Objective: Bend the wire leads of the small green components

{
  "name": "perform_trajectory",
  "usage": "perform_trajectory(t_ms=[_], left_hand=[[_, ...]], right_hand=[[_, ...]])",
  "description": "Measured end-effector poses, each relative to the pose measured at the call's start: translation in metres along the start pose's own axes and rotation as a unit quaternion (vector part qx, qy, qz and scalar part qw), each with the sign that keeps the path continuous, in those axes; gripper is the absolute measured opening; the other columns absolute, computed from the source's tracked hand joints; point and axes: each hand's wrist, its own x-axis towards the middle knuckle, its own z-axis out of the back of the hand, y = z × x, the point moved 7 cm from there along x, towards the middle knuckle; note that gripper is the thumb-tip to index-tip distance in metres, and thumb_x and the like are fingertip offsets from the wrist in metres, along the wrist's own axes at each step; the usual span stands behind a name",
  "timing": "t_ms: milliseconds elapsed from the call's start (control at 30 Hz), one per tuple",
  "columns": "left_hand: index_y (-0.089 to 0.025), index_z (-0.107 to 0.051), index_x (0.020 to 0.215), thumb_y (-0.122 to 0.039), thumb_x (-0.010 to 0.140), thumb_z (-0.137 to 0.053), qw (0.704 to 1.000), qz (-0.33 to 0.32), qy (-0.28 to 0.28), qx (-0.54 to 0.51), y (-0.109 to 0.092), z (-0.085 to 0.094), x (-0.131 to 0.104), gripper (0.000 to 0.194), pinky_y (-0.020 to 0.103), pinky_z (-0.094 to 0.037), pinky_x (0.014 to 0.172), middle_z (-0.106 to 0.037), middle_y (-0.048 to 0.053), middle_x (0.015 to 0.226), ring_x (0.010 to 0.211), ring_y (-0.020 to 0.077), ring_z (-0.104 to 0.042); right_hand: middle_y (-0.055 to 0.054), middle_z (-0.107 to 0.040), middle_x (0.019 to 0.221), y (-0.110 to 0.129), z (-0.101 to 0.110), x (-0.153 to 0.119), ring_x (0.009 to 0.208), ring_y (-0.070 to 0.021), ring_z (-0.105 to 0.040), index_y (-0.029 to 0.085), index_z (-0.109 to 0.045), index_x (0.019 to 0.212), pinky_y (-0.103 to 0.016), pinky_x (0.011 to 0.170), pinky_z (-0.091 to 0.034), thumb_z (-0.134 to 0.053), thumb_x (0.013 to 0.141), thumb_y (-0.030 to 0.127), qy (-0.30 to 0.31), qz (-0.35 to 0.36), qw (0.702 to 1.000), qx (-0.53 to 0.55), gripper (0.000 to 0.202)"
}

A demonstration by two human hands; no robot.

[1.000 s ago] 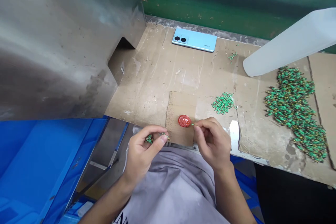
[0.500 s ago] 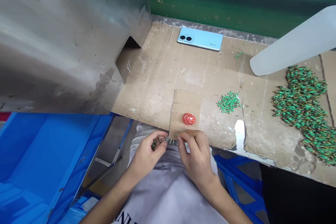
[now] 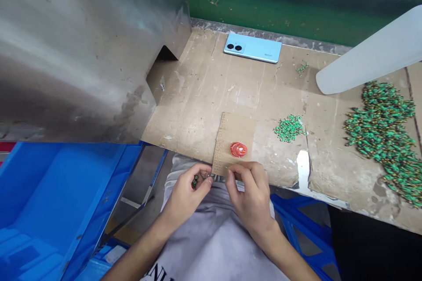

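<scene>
My left hand is curled at the table's front edge, closed around several small green-and-dark pieces. A tiny pale tip shows between its thumb and forefinger. My right hand is a short way to the right, thumb and forefinger pinched, with a tiny green piece at the fingertips. Just beyond the hands, a glossy red oval blob or shallow dish sits on a small cardboard rectangle. A small heap of bright green bits lies to its right.
A large heap of green-and-dark pieces covers the right side of the cardboard-topped table. A light blue phone lies at the back. A white tube leans in from the right. A metal housing and blue bin are left.
My right hand has shifted slightly to the right, away from the left hand, still pinching the tiny green piece. My left hand has barely moved.
</scene>
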Motion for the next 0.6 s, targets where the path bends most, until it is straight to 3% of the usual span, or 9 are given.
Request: perform_trajectory(t_ms=[133, 433, 600], left_hand=[[-0.019, -0.072, 0.1, -0.036, 0.09, -0.067, 1.0, 0.0, -0.027, -0.006, -0.001, 0.007, 0.0, 0.02, 0.025, -0.048, 0.065, -0.067, 0.0, 0.082, 0.07, 0.0158, -0.059], [-0.017, -0.076, 0.102, -0.035, 0.091, -0.063, 1.0, -0.005, -0.008, 0.028, -0.002, 0.0, 0.001, 0.025, 0.026, -0.048, 0.065, -0.072, 0.003, 0.081, 0.069, 0.017, -0.06], [-0.017, -0.077, 0.102, -0.033, 0.091, -0.066, 0.999, -0.015, -0.017, 0.026, 0.001, 0.002, 0.001, 0.022, 0.025, -0.048, 0.061, -0.071, 0.002, 0.077, 0.067, 0.0165, -0.06]], right_hand=[[-0.005, -0.064, 0.093, -0.001, 0.004, 0.001, 0.085, -0.0226, -0.061, 0.021, -0.063, 0.105, -0.036, 0.076, -0.045, -0.061, 0.107, 0.011, 0.002, 0.001, 0.999, 0.034, 0.01], [-0.004, -0.064, 0.088, 0.007, -0.011, 0.001, 0.08, -0.0236, -0.058, 0.021, -0.063, 0.101, -0.038, 0.073, -0.041, -0.06, 0.109, 0.013, 0.015, 0.028, 0.999, -0.026, 0.011], [-0.005, -0.065, 0.09, 0.006, -0.007, 0.001, 0.082, -0.023, -0.06, 0.021, -0.063, 0.102, -0.037, 0.075, -0.042, -0.062, 0.106, 0.01, 0.009, 0.019, 1.0, 0.001, 0.011]])
